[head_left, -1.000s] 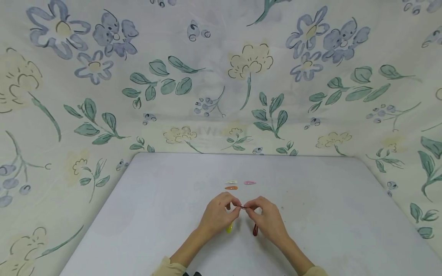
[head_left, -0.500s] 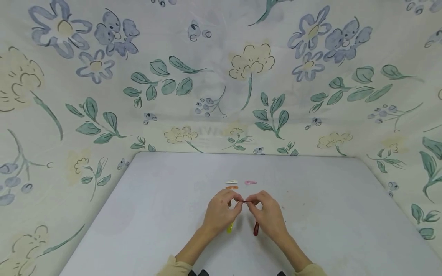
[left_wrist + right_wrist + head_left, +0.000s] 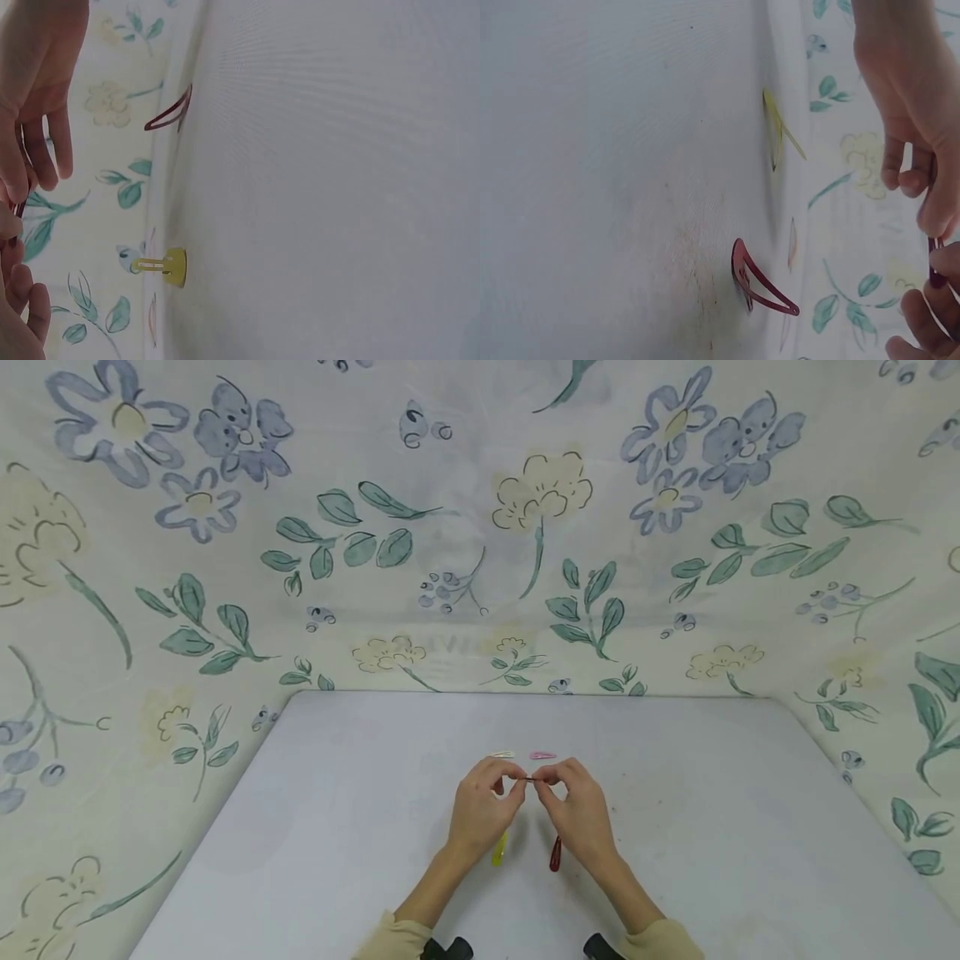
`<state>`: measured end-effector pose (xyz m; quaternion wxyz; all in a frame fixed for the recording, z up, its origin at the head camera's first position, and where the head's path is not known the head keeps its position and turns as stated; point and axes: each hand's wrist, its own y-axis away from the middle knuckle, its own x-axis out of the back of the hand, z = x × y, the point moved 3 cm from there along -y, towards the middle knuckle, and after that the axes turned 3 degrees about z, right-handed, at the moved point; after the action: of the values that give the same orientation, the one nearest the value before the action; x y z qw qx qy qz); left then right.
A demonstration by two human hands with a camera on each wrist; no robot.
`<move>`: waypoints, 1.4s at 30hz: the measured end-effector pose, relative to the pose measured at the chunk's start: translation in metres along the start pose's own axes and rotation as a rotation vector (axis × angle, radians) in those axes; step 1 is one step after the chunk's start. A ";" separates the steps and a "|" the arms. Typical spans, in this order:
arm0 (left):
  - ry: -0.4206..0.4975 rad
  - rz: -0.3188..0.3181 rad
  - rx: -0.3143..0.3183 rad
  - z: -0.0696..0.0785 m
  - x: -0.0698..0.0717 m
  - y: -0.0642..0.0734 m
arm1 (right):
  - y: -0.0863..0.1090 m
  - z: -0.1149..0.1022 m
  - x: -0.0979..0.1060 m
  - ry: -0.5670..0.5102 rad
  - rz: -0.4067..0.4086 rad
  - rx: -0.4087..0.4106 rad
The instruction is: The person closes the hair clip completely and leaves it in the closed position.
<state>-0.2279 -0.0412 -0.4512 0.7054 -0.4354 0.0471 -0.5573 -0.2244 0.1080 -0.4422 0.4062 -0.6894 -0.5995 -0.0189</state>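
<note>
A dark red hair clip [image 3: 934,266] is stretched between my two hands above the table. My left hand [image 3: 483,806] pinches one end between thumb and index finger, and my right hand [image 3: 577,806] pinches the other. In the head view the clip shows as a thin dark line, largely hidden by fingertips. Below my left hand a yellow hair clip [image 3: 498,850] lies on the table; its two parts stand spread apart in the wrist views. A second dark red hair clip [image 3: 556,854] lies under my right hand, also spread open [image 3: 761,281].
Farther back lie a white hair clip [image 3: 503,754] and a pink hair clip [image 3: 543,756]. An orange hair clip [image 3: 792,244] shows edge-on in the right wrist view. The white table [image 3: 337,793] meets a flowered cloth [image 3: 450,560] behind. Black straps or devices [image 3: 452,948] show at my wrists.
Both hands have moved farther from me with the pinched hair clip between them. My left hand now covers the orange clip in the head view. The clips on the table have stayed put.
</note>
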 end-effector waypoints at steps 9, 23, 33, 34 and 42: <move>0.145 0.078 0.061 -0.006 -0.008 0.001 | -0.002 0.004 -0.007 -0.078 0.061 -0.041; 0.211 0.127 0.085 -0.011 -0.010 0.002 | -0.003 0.008 -0.015 -0.109 0.086 -0.073; 0.171 0.123 0.117 -0.008 -0.009 0.001 | -0.003 0.009 -0.020 -0.056 0.105 -0.026; 0.163 0.125 0.117 -0.008 -0.008 0.000 | -0.003 0.008 -0.020 -0.055 0.110 -0.020; 0.127 0.143 0.099 -0.005 -0.007 -0.001 | -0.002 0.004 -0.017 -0.028 0.123 0.014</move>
<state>-0.2337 -0.0384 -0.4567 0.7598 -0.3594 0.0949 -0.5334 -0.2329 0.0961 -0.4526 0.4031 -0.7224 -0.5615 0.0200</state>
